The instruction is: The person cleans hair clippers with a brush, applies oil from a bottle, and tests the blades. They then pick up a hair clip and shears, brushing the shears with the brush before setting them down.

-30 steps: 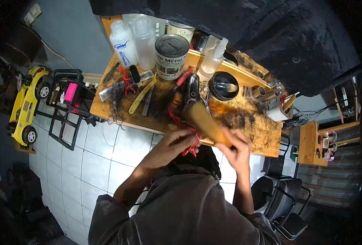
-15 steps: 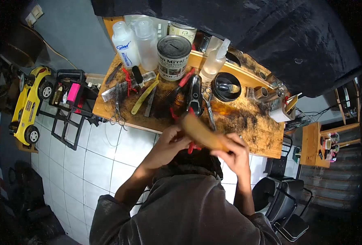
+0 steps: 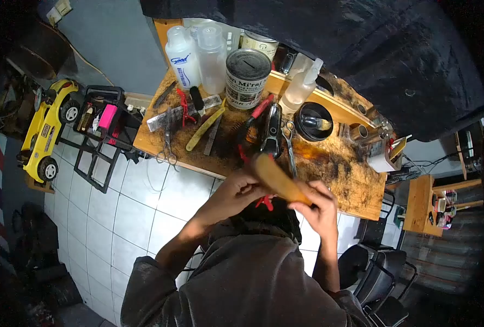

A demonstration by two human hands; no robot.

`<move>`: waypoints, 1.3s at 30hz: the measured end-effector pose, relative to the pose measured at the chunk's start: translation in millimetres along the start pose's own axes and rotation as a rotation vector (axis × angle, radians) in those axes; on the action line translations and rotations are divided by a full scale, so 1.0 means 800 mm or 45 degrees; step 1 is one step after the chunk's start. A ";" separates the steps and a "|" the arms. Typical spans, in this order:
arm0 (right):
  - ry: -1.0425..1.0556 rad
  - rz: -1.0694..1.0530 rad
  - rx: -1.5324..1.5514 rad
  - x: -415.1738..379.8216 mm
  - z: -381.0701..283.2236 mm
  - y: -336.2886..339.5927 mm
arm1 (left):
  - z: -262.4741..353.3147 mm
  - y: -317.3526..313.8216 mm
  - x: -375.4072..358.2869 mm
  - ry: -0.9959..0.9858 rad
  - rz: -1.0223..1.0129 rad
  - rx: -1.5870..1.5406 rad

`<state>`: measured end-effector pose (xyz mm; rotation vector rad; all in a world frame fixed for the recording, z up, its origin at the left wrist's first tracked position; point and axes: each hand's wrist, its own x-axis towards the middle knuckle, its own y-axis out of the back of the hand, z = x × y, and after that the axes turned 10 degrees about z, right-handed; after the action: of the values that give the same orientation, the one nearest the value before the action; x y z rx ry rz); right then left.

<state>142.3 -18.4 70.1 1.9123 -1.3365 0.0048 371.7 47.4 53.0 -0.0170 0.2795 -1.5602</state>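
My right hand [image 3: 317, 206] grips one end of a curved wooden-coloured handle, perhaps a brush [image 3: 280, 179], which slants up to the left. The far end of it is blurred. My left hand [image 3: 235, 197] is beside that end, fingers bent; whether they hold anything is hidden. Something red [image 3: 265, 203] shows between the hands. Just beyond lie a black clipper [image 3: 272, 131], scissors [image 3: 289, 150] and a red-handled brush [image 3: 255, 117] on the hair-strewn wooden table [image 3: 356, 191].
Bottles [image 3: 183, 60], a can [image 3: 247, 79], a spray bottle [image 3: 299, 90] and a black bowl [image 3: 314, 121] stand along the back. A yellow razor [image 3: 205, 128], combs and more scissors [image 3: 167, 150] lie left. Chairs [image 3: 383, 272] are at right, a yellow toy car [image 3: 48, 131] far left.
The view has shifted, so the table and its items appear slightly further right. Both hands keep nearly the same pose around the wooden-coloured object.
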 end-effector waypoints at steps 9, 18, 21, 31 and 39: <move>0.007 -0.057 0.160 0.010 -0.003 0.019 | -0.023 -0.006 0.003 0.268 0.025 -0.668; -0.080 0.233 -0.095 0.006 0.003 0.000 | -0.007 -0.004 -0.002 0.047 -0.080 -0.268; -0.206 0.329 -0.087 0.005 -0.001 0.006 | 0.004 -0.012 0.000 0.090 0.032 -0.350; -0.016 0.152 0.020 0.000 0.001 -0.002 | 0.007 0.000 0.002 0.068 -0.226 0.032; 0.087 -0.127 0.160 0.005 -0.008 0.023 | -0.013 -0.004 0.015 0.372 0.054 -0.660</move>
<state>132.1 -20.1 86.8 2.0638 -1.2190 0.1059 366.5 37.0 41.1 -0.1874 0.9037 -1.4098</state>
